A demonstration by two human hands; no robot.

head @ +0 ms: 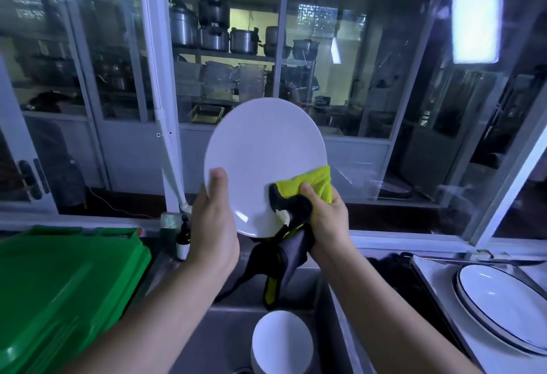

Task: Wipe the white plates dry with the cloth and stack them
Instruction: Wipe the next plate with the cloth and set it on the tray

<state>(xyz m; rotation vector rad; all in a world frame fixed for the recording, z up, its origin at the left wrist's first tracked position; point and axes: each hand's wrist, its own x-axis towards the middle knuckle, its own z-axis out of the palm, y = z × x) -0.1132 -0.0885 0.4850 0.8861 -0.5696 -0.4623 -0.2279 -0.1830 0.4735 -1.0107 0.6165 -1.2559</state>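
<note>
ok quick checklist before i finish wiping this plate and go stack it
1. Left hand grips the plate at its rim, thumb on the face: ok.
2. Right hand pinches the cloth against the plate's lower right: ok.
3. Plate face dry: cannot tell.
4. Plate back wiped: cannot tell, hidden.
5. Cloth tail gathered: not ok, it hangs over the sink.
6. Stacking spot: cannot tell; white dishes in the sink, dark-rimmed plates at right.

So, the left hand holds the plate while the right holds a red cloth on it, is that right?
No: the head view shows a yellow-green and black cloth, not red. The left hand does hold the plate, the right hand the cloth.
</note>
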